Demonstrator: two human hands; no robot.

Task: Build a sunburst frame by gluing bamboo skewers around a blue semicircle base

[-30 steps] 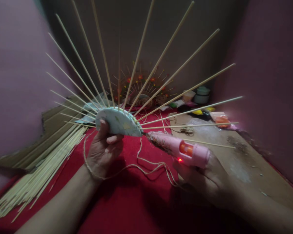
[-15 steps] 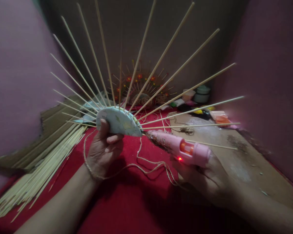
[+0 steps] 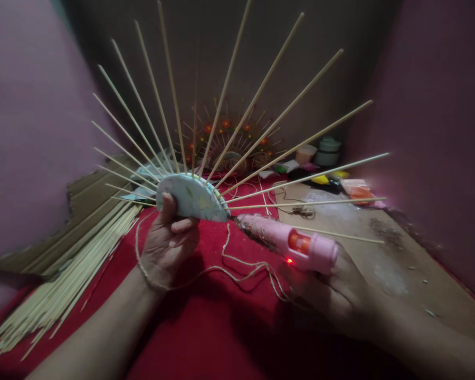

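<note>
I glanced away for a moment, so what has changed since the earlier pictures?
The fanned sticks have drawn inward: left tips rightward, right tips slightly leftward. The glue gun has shifted slightly left. Nothing was newly grasped or released: the left hand still holds the half-disc, the right hand the gun.

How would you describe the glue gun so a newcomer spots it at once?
Start at the red cloth, then find the right hand above it. The glue gun it grips points at the pale half-disc. Unlike its neighbours, it has a pink barrel and glowing red light.
</note>
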